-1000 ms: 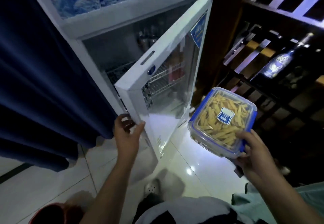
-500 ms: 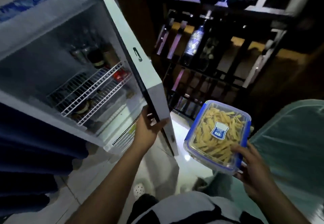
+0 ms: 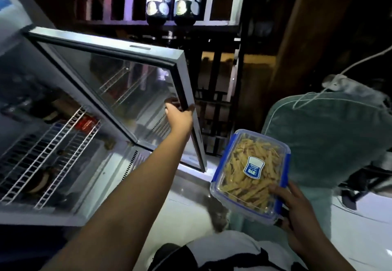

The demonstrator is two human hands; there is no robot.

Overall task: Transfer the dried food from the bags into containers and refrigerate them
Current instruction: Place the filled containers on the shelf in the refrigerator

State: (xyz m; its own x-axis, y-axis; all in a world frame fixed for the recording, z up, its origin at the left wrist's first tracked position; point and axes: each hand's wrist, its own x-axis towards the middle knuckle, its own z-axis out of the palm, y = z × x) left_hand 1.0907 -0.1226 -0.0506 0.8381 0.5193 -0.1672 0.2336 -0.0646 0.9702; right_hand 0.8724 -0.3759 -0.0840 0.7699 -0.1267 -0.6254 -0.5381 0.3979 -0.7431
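Our left hand [image 3: 179, 113] is wrapped around the free edge of the fridge door [image 3: 118, 79], fingers hooked over the frame and thumb on the outer side, so the door stands wide open. Our right hand [image 3: 297, 205] is clamped on the near corner of the tub [image 3: 250, 175], thumb on the lid and the other fingers underneath (we can't see those). The tub sits out in front of us, to the right of the door and well clear of the fridge, lid on with blue clips [image 3: 285, 164] along the sides.

It's packed with dry yellowish strips [image 3: 237, 177], so we'd guess it's pretty light, and the hard plastic won't flex much. A one-corner pinch on smooth plastic is a bit sketchy though; sliding the palm flat under the base would feel safer before reaching in. If it tips, the clips should keep the lid shut.

Inside the fridge the wire shelf [image 3: 48, 160] looks mostly free, with dark jars below and something red further back. The wine rack [image 3: 212, 79] is right behind the door.
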